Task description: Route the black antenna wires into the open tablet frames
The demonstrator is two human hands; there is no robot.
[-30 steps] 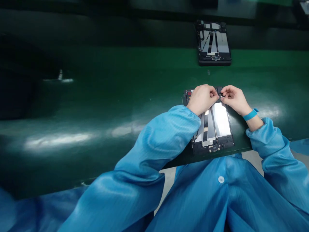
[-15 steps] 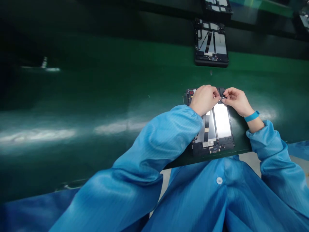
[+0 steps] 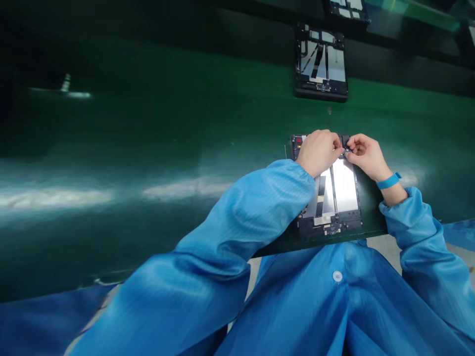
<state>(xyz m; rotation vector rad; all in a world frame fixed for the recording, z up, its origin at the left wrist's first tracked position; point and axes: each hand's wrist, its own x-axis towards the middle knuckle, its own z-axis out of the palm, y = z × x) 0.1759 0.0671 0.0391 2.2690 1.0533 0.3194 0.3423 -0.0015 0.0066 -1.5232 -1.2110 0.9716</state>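
Note:
An opened tablet (image 3: pixel 345 188) lies on the green bench at its front edge, its bright battery plates, dark ribbon cables and small boards showing. My left hand (image 3: pixel 321 152) rests over its upper part, thumb and fingers pinched together. Close by, at the tablet's top right corner, my right hand (image 3: pixel 367 155) is also pinched, with a blue band on the wrist. The fingertips of both hands nearly meet over a small dark part there. What they pinch is too small to make out. My left hand hides much of the tablet's top.
Beyond my hands a second opened tablet (image 3: pixel 322 66) sits in a black tray. Further back is another opened tablet (image 3: pixel 349 10), cut off by the top of the view. The green bench (image 3: pixel 166 128) stretches left, with shiny light reflections.
The view has shifted slightly, and the far tablets have moved a little against the near one. Both hands keep their pinch at the tablet's top right corner.

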